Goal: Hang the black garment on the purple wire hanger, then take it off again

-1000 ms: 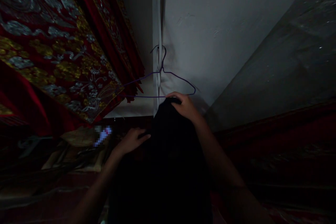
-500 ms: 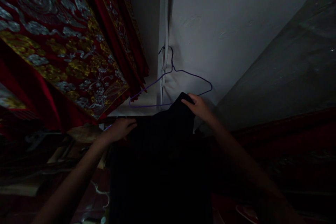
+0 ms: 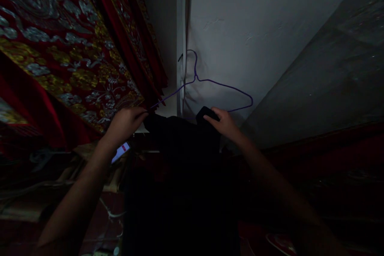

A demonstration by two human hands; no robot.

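A black garment (image 3: 183, 140) is stretched between my two hands; in the dim light I cannot tell its exact kind. My left hand (image 3: 127, 124) pinches its upper left corner, close to the left end of a purple wire hanger (image 3: 223, 85). At the upper right edge, my right hand (image 3: 223, 124) grips the cloth between thumb and fingers. The hanger hangs by its hook near a pale vertical pipe or cable on the wall. Its lower bar is partly hidden behind the garment, and its left corner is covered by cloth and my left hand.
Red cloth with gold and silver embroidery (image 3: 81, 56) hangs on the left. The pale wall (image 3: 234, 28) stands behind the hanger. A lit phone (image 3: 121, 152) lies beyond my left forearm, among dim clutter. Greyish sheeting (image 3: 324, 72) covers the right side.
My left hand has risen with the garment's left corner, up to the hanger's left end. The right hand keeps its grip with little movement. More of the phone now shows.
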